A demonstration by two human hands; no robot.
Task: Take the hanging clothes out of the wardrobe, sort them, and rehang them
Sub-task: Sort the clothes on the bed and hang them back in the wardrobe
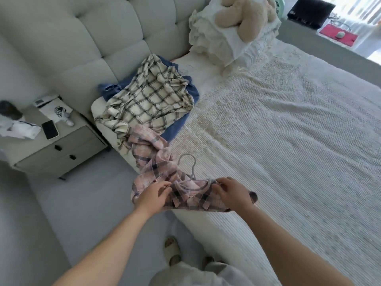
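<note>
A pink plaid shirt (152, 159) lies along the near edge of the bed (288, 141), with a pale hanger (190, 168) in its collar and the hook pointing toward the headboard. My left hand (154, 196) grips the shirt's left shoulder. My right hand (231, 193) holds the collar and right shoulder, fingers curled into the cloth. Farther up the bed a cream and black plaid shirt (150, 100) lies crumpled on top of a blue garment (179, 124).
A tufted grey headboard (92, 38) stands at the left. White ruffled pillows (222, 44) with a beige plush toy (245, 15) sit at the bed's head. A nightstand (59, 147) holds a phone (49, 130) and papers. My slippered foot (172, 249) stands on the floor.
</note>
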